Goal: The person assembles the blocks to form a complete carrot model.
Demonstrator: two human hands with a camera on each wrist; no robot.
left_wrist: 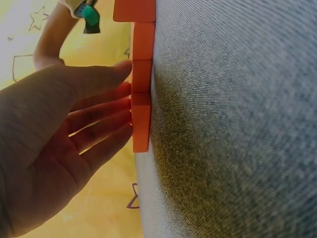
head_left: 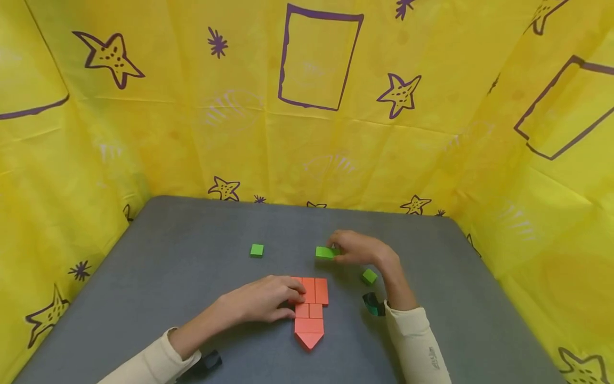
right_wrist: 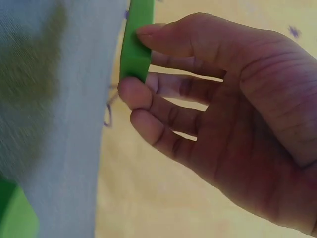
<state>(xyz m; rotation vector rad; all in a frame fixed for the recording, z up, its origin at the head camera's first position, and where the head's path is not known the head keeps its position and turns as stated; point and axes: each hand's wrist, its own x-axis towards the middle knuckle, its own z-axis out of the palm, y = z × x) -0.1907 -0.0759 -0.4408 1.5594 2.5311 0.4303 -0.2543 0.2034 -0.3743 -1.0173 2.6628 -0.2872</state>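
Observation:
Several red blocks (head_left: 309, 325) lie together flat on the grey table, with a triangular one at the near end. My left hand (head_left: 266, 298) rests at the left side of this group, its fingertips and thumb touching the blocks. In the left wrist view, the fingers (left_wrist: 106, 141) reach the row of red blocks (left_wrist: 141, 119) while staying fairly straight. Beyond the group, my right hand (head_left: 362, 249) pinches a green rectangular block (head_left: 324, 253) at its right end. In the right wrist view the thumb presses on the green block (right_wrist: 134, 62) and a fingertip covers its end.
A small green block (head_left: 257, 250) sits at the back left of the table (head_left: 192, 234). Another small green block (head_left: 369, 276) lies near my right forearm. Yellow cloth (head_left: 336, 144) with star drawings hangs around the table's back and sides.

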